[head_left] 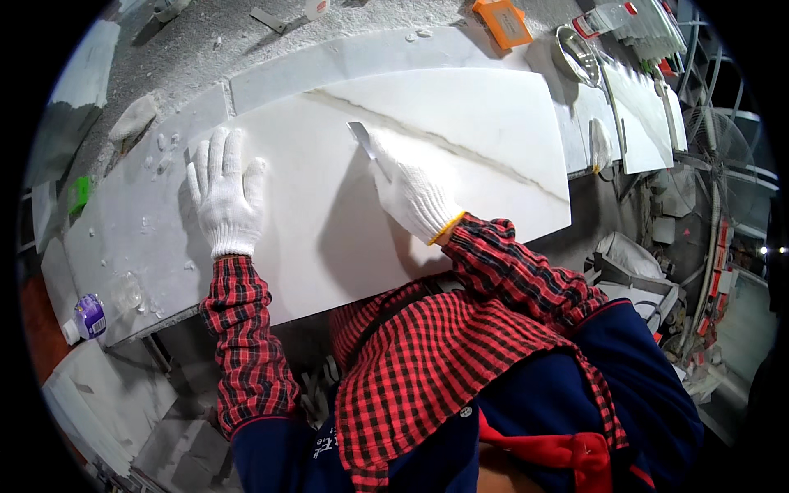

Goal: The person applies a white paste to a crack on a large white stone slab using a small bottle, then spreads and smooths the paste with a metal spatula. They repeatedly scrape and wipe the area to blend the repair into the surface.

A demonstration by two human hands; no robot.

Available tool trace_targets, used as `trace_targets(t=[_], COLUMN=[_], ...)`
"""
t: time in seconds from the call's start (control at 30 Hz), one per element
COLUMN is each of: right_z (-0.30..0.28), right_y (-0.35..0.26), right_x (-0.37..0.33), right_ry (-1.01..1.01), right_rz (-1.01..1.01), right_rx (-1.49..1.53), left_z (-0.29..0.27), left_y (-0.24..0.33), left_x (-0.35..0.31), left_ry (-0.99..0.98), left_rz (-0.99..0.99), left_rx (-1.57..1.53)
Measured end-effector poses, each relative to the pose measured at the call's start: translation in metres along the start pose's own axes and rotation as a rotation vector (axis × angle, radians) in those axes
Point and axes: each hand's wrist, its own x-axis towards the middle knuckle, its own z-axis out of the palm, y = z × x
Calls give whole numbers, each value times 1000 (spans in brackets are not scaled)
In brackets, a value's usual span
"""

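Rough, dusty grey top (209, 53) spreads along the far side, with white bits all over it. Close to the person's body lies a big flat white stone slab (304, 189) with a long brown-grey streak across its right half. The person's right hand (415, 181), in a white knitted glove with a yellow edge, is over the middle of the slab. Its fingers are closed around a thin flat metal blade (360, 138), which pokes out to the far left. I cannot tell if the blade touches the slab. The left hand (225, 193), in a white knitted glove too, lies flat on the slab's left end, its fingers straight and its thumb apart from them. Red and black checked sleeves (246, 329) cover both forearms, and a red and black checked apron (436, 361) covers the person's front. Just past the slab is a long pale grey stone strip (353, 62). Near the left edge is a purple and white plastic bottle (89, 316), and farther back a small bright green thing (79, 195). At the far right, an orange plastic box (505, 25), a round shiny metal bowl (574, 57) and a clear plastic bottle with a red cap (608, 17) are near each other
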Motion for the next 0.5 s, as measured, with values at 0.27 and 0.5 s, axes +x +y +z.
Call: trace_targets(t=[0.27, 0.5], right_z=[-6, -3], right_y=[5, -17], right_x=[2, 15], right_ry=[147, -164], right_rz=[-135, 62], right_rx=[91, -44], left_z=[4, 2], left_y=[-4, -1], left_x=[2, 1], left_ry=[12, 6], left_rz=[27, 24], left_rx=[10, 1])
